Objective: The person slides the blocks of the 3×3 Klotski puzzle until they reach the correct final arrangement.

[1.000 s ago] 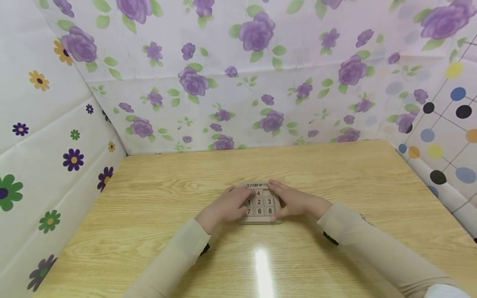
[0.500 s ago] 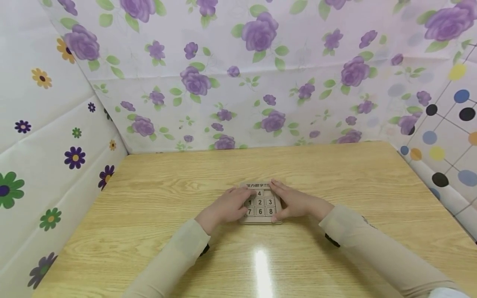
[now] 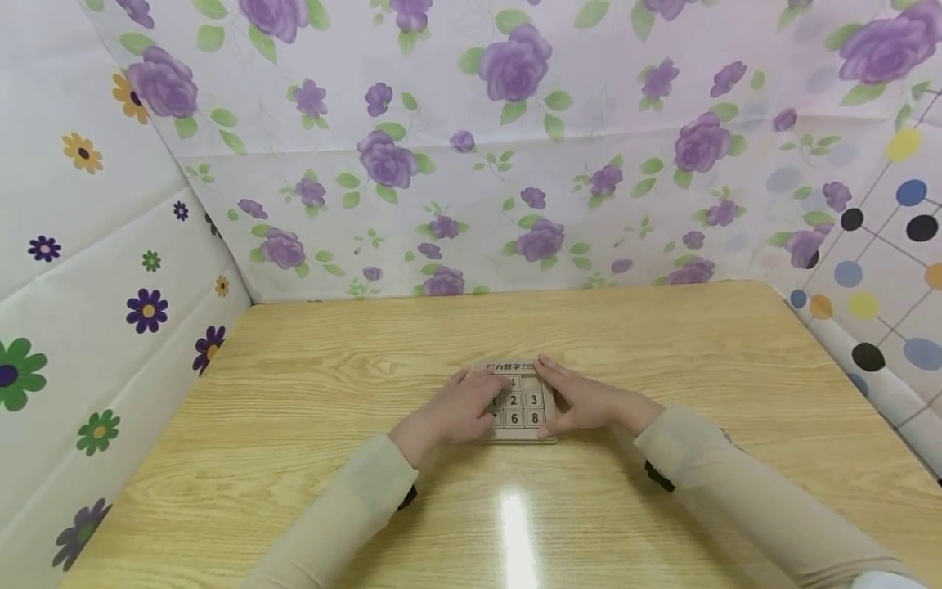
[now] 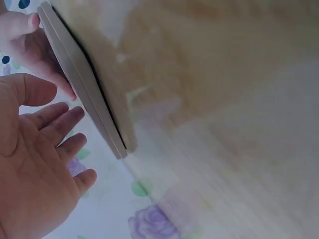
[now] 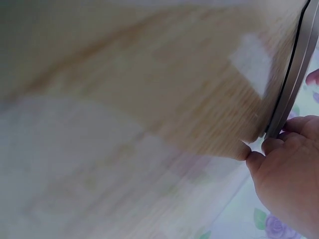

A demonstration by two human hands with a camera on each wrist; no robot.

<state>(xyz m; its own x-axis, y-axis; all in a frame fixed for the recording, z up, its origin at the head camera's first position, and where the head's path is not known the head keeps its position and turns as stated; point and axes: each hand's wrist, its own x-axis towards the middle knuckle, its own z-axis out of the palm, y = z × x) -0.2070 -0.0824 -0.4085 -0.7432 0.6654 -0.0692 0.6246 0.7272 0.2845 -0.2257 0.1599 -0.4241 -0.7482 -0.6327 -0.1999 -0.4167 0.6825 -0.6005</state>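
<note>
A wooden number sliding puzzle (image 3: 518,437) lies flat near the middle of the table, with dark lettering along its far edge. Tiles 2 (image 3: 513,401), 3, 6 and 8 show fully. My left hand (image 3: 462,409) reaches over its left side, a fingertip on the tile marked 4 (image 3: 517,383), and partly covers the left column. To the right of that tile is a gap in the top row. My right hand (image 3: 589,402) holds the puzzle's right side, thumb at the near corner and fingers at the far one. The left wrist view shows the left fingers (image 4: 65,119) relaxed beside the board's edge.
The wood-grain table (image 3: 331,368) extends around the puzzle on all sides. A sheet with purple roses (image 3: 515,164) hangs behind it. Flower-printed (image 3: 88,327) and dotted (image 3: 876,311) sheets flank the left and right sides.
My left hand has shifted slightly right, and its fingertip covers more of tile 4 and the left column. My right hand stays at the puzzle's right edge.
</note>
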